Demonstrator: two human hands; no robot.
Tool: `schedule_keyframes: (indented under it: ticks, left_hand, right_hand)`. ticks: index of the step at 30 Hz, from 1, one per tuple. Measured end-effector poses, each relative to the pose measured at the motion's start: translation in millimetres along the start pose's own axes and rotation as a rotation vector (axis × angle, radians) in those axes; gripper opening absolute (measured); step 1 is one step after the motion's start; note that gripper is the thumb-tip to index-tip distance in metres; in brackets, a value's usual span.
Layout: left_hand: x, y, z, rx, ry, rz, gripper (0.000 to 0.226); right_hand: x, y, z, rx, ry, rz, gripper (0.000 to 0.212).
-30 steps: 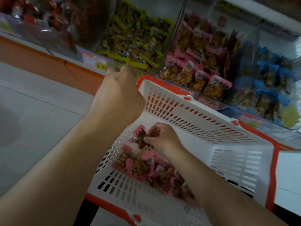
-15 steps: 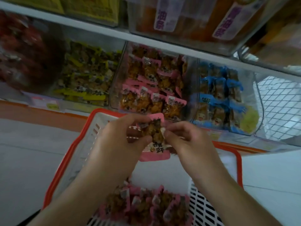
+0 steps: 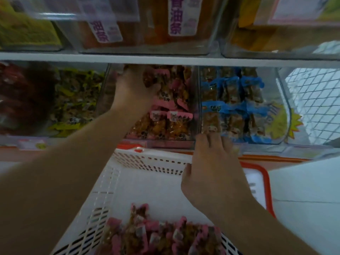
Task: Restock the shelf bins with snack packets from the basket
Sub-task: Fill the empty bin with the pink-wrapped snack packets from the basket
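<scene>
The left hand point(image 3: 135, 89) is up inside the clear bin point(image 3: 196, 107) that holds the pink-edged snacks, its fingers curled around a pink-edged packet point(image 3: 161, 97) at the top of the pile. The right hand point(image 3: 214, 173) rests lower down with its fingers straight and spread, the palm over the far rim of the basket point(image 3: 147, 161) and the fingertips point(image 3: 207, 140) reaching the front lip of the bins; it holds nothing.

This looks like the placing step: one packet is being set into its matching bin. The next move probably calls for letting go so the packet settles flat on the pile, then drawing the hand back under the shelf edge point(image 3: 165, 58) and reaching down for another from the heap of packets point(image 3: 158, 236) in the near end of the basket.

The packets are small clear pouches with pink crimped ends, showing lumpy brown pieces inside; they look light and slippery, likely to slide off one another. The basket is white moulded plastic with slotted walls and an orange rim, its middle floor bare. The bins are stiff see-through plastic with rounded corners. To the right sits a bin of blue-edged packets point(image 3: 237, 105), to the left one of yellow-edged packets point(image 3: 73, 100), blurred. Above the white shelf stand larger clear tubs point(image 3: 147, 24) with purple-lettered labels. At far right is a white wire mesh point(image 3: 312, 103).
</scene>
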State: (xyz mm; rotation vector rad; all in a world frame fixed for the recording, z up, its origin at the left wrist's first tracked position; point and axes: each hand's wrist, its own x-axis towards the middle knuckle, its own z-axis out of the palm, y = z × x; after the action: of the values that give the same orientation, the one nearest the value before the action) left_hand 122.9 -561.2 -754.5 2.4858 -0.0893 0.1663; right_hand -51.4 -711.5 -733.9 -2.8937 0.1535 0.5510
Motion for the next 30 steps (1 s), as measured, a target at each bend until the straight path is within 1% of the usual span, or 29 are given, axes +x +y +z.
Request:
schedule_keyframes:
  ticks: [2,6,8,10,15,19,20,22,24,25,26,28,30]
  left_hand:
    - [17,-1,12,0.085,-0.038,0.028,0.038]
    - [32,-17,28,0.224,-0.113,0.085,0.035]
    - [31,-21,32,0.363,-0.109,0.092,0.031]
    - [28,-19,33,0.432,-0.09,0.091,0.031]
    - [20,-18,32,0.415,-0.086,0.142,0.035]
    - [-4,-22,15,0.312,-0.047,0.233,0.039]
    - [-14,-23,6,0.285,-0.034,0.253,0.039]
    - [-43,-25,-15,0.216,-0.012,0.265,0.04]
    - [-82,-31,-40,0.166,-0.032,0.179,0.042]
    - [-103,-36,-53,0.159,-0.047,0.11,0.044]
    - [-123,-45,-65,0.166,-0.059,0.045,0.048]
    - [-160,-62,-84,0.211,-0.092,-0.085,0.057]
    - [-185,-77,-95,0.235,-0.176,-0.267,0.068]
  right_hand:
    - [1,1,-1,0.011,-0.008,-0.002,0.066]
    - [1,3,-3,0.04,0.012,-0.003,0.065]
    - [2,3,-2,0.037,0.013,-0.011,0.065]
    - [2,4,-2,0.035,0.011,-0.017,0.066]
    - [1,6,-1,0.026,0.044,-0.033,0.063]
    - [1,7,-2,0.082,0.028,-0.033,0.063]
    - [0,7,-3,0.112,0.042,-0.032,0.061]
    - [-3,6,-4,0.18,0.121,-0.052,0.05]
    - [-6,2,-6,0.255,0.213,-0.121,0.034]
    - [-8,-2,-5,0.292,0.222,-0.168,0.025]
    - [-9,-7,-2,0.317,0.195,-0.211,0.018]
    - [-11,-18,13,0.286,0.045,-0.27,0.012]
    - [-7,-27,43,0.145,-0.193,-0.28,0.016]
